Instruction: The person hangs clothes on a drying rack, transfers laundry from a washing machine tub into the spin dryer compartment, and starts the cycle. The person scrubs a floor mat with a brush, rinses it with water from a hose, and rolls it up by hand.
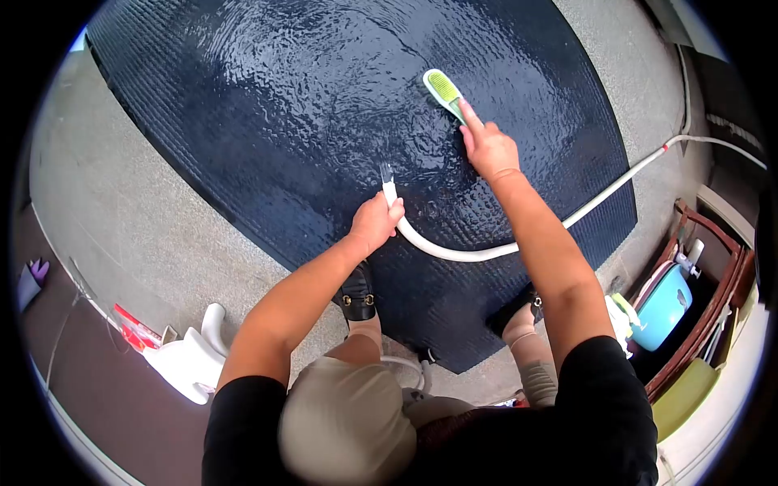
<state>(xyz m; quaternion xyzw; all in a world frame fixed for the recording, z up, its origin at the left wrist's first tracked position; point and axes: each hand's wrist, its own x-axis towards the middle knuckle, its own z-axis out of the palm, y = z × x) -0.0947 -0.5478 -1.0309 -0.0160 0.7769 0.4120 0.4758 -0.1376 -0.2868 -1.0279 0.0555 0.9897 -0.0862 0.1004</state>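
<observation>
My left hand [375, 222] is wrapped around the end of a white hose [450, 253], and water runs from its tip onto a dark ribbed rubber mat [267, 162]. The hose curves under my right forearm and off to the right. In my right hand [491, 151] is a scrub brush [442, 86] with a white-and-green body and yellow-green bristles. Its handle is partly covered by my fingers, with the index finger laid along it. The brush is over the wet mat, bristles facing up. Rippling water covers much of the mat.
A white plastic stool [186, 364] lies at the lower left beside a red-and-white item [136, 327]. On the right, a brown wooden frame [713, 312] stands around a blue basin [663, 308], with a yellow-green container [685, 397] below. My black shoes [356, 293] are at the mat's near edge.
</observation>
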